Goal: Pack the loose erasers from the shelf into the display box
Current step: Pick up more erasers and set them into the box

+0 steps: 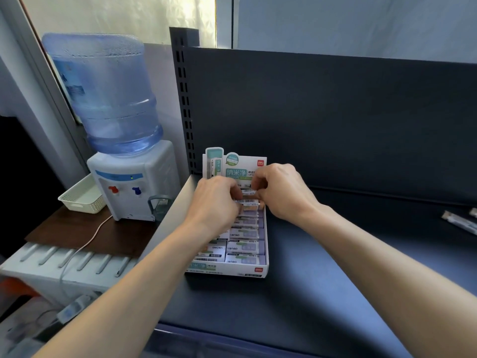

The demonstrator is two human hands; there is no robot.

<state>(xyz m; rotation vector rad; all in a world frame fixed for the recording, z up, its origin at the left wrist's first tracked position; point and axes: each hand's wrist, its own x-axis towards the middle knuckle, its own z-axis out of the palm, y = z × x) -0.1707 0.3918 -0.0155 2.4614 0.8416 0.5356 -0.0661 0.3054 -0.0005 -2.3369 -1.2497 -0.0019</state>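
Observation:
A white display box with a printed header card stands on the dark blue shelf near its left end. Rows of wrapped erasers fill its front part. At the back of the box my left hand and my right hand meet over an eraser with a barcode label. The curled fingers of both hands pinch it from either side, just above the packed rows. My fingers hide the ends of that eraser.
A water dispenser with a blue bottle stands left of the shelf, beside a white basket on a brown board. Wrapped items lie at the shelf's right edge. A dark back panel rises behind the box.

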